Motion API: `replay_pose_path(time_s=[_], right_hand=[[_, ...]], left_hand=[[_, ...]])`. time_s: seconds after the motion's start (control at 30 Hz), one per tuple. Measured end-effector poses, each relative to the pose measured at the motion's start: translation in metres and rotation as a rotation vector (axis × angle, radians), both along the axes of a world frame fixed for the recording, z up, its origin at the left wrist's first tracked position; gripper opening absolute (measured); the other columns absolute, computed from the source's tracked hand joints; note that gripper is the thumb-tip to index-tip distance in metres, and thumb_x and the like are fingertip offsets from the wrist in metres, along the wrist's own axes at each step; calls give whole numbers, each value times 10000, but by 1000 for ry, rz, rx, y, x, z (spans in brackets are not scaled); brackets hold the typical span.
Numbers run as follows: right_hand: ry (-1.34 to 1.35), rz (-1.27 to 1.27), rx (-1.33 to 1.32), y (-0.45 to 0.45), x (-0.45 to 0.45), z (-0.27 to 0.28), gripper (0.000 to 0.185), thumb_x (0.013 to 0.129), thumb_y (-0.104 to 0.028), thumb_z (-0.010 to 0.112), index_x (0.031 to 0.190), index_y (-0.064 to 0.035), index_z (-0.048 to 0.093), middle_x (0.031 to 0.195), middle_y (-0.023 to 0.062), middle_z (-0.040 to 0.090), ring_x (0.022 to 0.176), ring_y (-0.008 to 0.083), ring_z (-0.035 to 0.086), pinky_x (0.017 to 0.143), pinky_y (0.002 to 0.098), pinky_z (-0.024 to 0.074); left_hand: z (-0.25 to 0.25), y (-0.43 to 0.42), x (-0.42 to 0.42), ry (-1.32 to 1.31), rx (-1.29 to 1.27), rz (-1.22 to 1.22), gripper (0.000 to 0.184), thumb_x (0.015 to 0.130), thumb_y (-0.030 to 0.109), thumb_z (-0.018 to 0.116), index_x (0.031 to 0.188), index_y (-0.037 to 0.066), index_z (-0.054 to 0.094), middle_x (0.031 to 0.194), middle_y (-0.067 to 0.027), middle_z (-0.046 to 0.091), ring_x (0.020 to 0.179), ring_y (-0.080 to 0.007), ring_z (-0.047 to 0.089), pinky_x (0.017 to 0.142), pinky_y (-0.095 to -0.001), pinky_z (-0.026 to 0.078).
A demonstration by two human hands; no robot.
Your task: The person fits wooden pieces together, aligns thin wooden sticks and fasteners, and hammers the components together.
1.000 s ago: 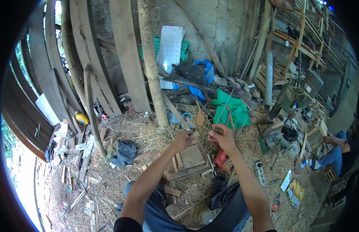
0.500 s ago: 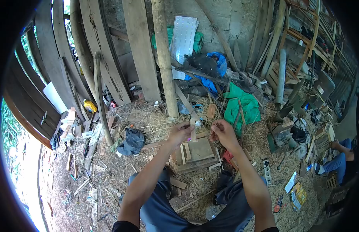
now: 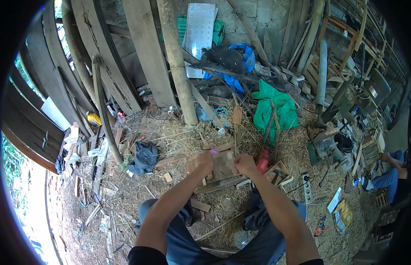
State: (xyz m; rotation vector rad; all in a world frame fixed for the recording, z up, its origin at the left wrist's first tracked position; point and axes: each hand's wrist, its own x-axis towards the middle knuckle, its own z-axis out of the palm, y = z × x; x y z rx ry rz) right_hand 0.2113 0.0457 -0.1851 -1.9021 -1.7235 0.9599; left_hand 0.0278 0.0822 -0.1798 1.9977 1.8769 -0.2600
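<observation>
Both hands are over a low wooden block (image 3: 221,167) between my knees. My left hand (image 3: 204,162) is closed at the block's left side, over small wood pieces; what it grips is hidden. My right hand (image 3: 244,164) pinches a thin upright stick (image 3: 235,140) at the block's right side. Something small and purple (image 3: 214,151) shows beside my left fingers. Just right of my right hand lies a red power tool (image 3: 262,161), with a hammer (image 3: 279,174) near it.
A green cloth (image 3: 276,108) and a wooden post (image 3: 179,66) stand beyond the block. A black bag (image 3: 144,157) lies left, a power strip (image 3: 306,189) right. Another person's leg (image 3: 382,180) shows at far right. Straw and scraps cover the ground.
Both hands have come down to the block, and my left hand no longer holds the light wood piece up in view. The red tool and hammer now show more fully.
</observation>
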Motion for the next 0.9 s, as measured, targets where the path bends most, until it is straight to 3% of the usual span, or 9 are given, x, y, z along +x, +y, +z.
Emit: replay_pose_path(time_s=[0.17,0.3,0.33,0.43,0.5,0.53,0.6,0.73,0.9], right_hand=[[-115,-28,-152,4,-8,-26,167,751,-210,669,815,-61,708,928,205,676,911,360,655,794,444,530],[-62,-131,-41,14,-8,-31,242,739,-232,762,823,-18,687,771,168,683,753,308,679,690,399,526],[-79,-190,47,13,-9,-21,257,746,-230,759,820,3,682,776,171,684,730,282,683,671,384,528],[29,-168,270,17,-5,5,237,797,-189,730,834,32,654,728,160,675,706,203,685,605,346,523],[240,-176,174,15,-6,44,186,816,-154,704,860,17,646,757,144,673,734,197,685,642,328,541],[446,-190,58,10,-8,64,137,835,-119,679,885,1,638,786,128,670,762,192,684,678,311,558],[645,-166,137,-2,-15,95,117,867,-91,642,901,16,609,783,120,661,757,172,680,660,290,561],[972,-122,318,-35,-30,160,115,915,-61,588,951,35,536,827,122,657,753,195,680,657,286,577],[968,-106,436,-61,-29,182,163,970,-118,510,1007,21,435,884,183,658,793,220,688,671,303,578]], left_hand=[[-38,-20,4,39,175,-19,355,829,224,661,1104,7,600,1068,-180,646,966,-293,662,779,-396,550],[-113,11,1,-358,191,323,410,822,249,652,1120,-22,576,1039,-189,655,950,-315,663,769,-412,549],[-103,12,2,-478,202,423,414,820,250,652,1116,-29,575,1030,-192,659,942,-320,664,764,-412,549],[-33,7,-2,-111,277,112,293,824,204,646,1001,-30,628,903,-208,681,865,-305,685,734,-389,555],[47,2,-14,-729,-37,246,263,825,146,642,1013,-37,624,911,-219,674,800,-303,691,691,-354,557],[63,2,-20,-730,-21,248,263,825,146,642,1013,-37,624,911,-219,674,800,-303,691,691,-354,557],[91,-4,-30,-1321,-137,428,331,856,93,628,1133,-71,553,898,-132,649,819,-220,667,691,-311,565],[159,-35,-42,-1584,-198,505,318,882,104,619,1153,-41,537,953,-120,648,811,-211,663,698,-316,570],[178,-55,-44,-1702,-67,134,279,920,32,562,1173,-52,479,1053,-155,636,918,-196,648,762,-319,571]])
